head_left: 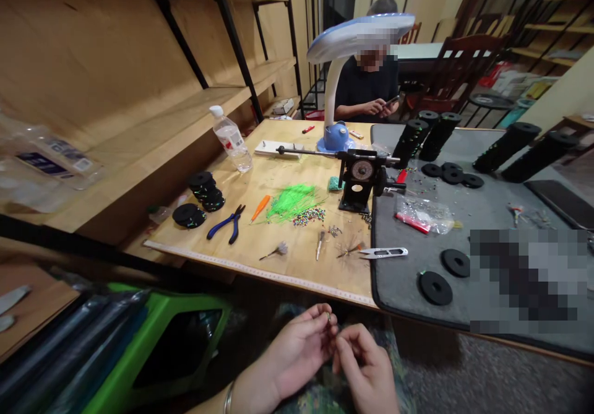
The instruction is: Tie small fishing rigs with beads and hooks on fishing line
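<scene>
Just below the table's front edge, my left hand [299,349] pinches something tiny between thumb and fingertip, too small to name. Close beside it, my right hand [364,361] has thumb and forefinger pressed together; whatever they hold is hidden. On the wooden table [223,191] ahead lie white-handled snips [384,252], a small brush-like bundle [278,249] and a bundle of thin dark wires [351,250]. Behind these are a pile of small coloured beads [309,217], bright green strands [293,200], an orange-handled tool [260,208] and blue-handled pliers [227,224].
A black hand-cranked winder [361,179] stands mid-table beneath a blue-white lamp [331,92]. Black foam spools [435,288] lie on the grey mat [408,228]; more are stacked behind. A water bottle [232,142] stands left. Across the table, a person [357,86] holds a phone.
</scene>
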A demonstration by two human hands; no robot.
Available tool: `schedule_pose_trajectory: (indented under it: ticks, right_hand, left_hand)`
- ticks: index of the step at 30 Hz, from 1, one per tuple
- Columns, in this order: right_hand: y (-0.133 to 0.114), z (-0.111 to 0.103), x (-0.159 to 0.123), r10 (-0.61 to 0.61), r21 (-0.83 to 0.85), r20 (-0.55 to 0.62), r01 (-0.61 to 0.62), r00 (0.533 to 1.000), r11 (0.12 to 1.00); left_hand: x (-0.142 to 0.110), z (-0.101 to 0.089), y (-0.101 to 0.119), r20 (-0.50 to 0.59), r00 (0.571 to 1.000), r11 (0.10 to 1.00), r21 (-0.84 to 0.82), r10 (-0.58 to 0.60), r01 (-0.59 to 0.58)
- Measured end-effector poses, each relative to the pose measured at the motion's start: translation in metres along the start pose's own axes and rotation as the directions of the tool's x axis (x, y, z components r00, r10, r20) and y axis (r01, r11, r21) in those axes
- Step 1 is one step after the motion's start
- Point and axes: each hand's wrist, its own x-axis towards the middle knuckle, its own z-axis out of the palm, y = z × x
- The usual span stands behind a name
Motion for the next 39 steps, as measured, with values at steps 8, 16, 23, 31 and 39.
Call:
schedule_pose_trajectory:
  ticks: [8, 16, 23, 31, 39]
  right_hand:
    - [0.001, 0.002, 0.0, -0.033, -0.024, 0.051, 0.034, 0.998, 0.999]
    - [0.004, 0.002, -0.002, -0.049, -0.023, 0.067, 0.051, 0.997, 0.998]
    - [0.008, 0.001, 0.0, -0.104, -0.024, 0.069, 0.106, 0.992, 0.994]
    - [0.01, 0.001, 0.0, -0.086, -0.047, 0.072, 0.089, 0.994, 0.995]
    - [0.005, 0.001, 0.0, -0.047, -0.063, 0.071, 0.052, 0.996, 0.997]
  left_hand:
    - [0.002, -0.005, -0.005, 0.016, 0.999, 0.995, -0.089, -0.051, 0.052]
    - [0.003, -0.006, -0.007, 0.018, 0.999, 0.996, -0.076, -0.044, 0.045]
    - [0.006, -0.009, -0.01, 0.021, 0.999, 0.998, -0.055, -0.044, 0.045]
    - [0.005, -0.006, -0.009, 0.005, 0.999, 0.999, -0.021, -0.031, 0.031]
    - [0.002, -0.002, -0.01, 0.033, 0.999, 0.993, 0.112, 0.036, -0.039]
